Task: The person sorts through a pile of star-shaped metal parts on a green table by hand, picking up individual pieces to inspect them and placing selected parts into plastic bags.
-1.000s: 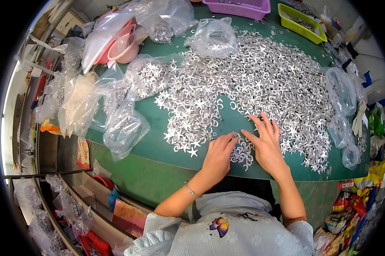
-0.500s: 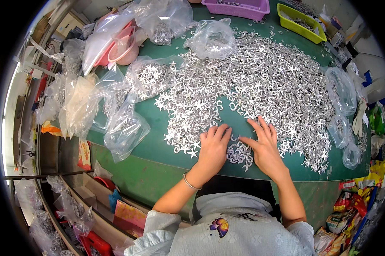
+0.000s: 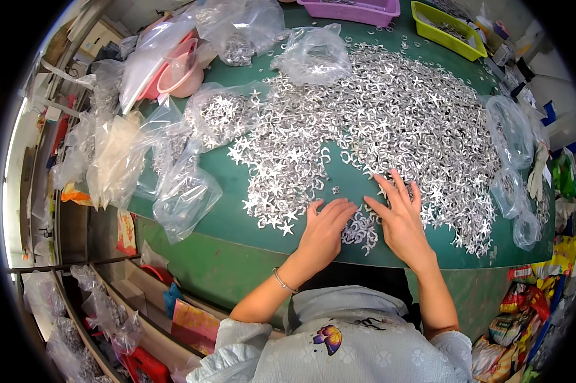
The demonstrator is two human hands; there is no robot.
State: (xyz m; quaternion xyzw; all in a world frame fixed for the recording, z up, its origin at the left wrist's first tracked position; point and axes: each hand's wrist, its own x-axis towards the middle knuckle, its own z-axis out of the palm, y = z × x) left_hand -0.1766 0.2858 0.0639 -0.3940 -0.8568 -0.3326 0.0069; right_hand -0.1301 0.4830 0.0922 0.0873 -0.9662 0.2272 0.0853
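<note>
My left hand (image 3: 326,231) is over the near part of the green table, its fingers stretched to the right and its thumb apart. The fingertips hang at the edge of a small heap of silvery crescent-shaped pieces (image 3: 360,233). On the other side of that heap is my right hand (image 3: 401,220), fingers spread, with the fingertips against the near edge of a large pile of silvery star and crescent pieces (image 3: 422,121). Nothing shows in either hand. A single small silvery piece (image 3: 336,189) lies just beyond my left fingers. A second pile of mostly star pieces (image 3: 278,182) spreads to the left.
Clear plastic bags (image 3: 186,195), some holding pieces, lie on the left of the green table (image 3: 221,182). Pink baskets (image 3: 180,76) stand behind them. A purple tray (image 3: 351,11) and a yellow-green tray (image 3: 447,32) sit at the far edge. More clear bags (image 3: 511,137) line the right.
My left hand has drawn nearer and its fingers have swung right toward the small heap. A single piece now shows beyond them. My right hand has shifted slightly, its fingers still spread.
</note>
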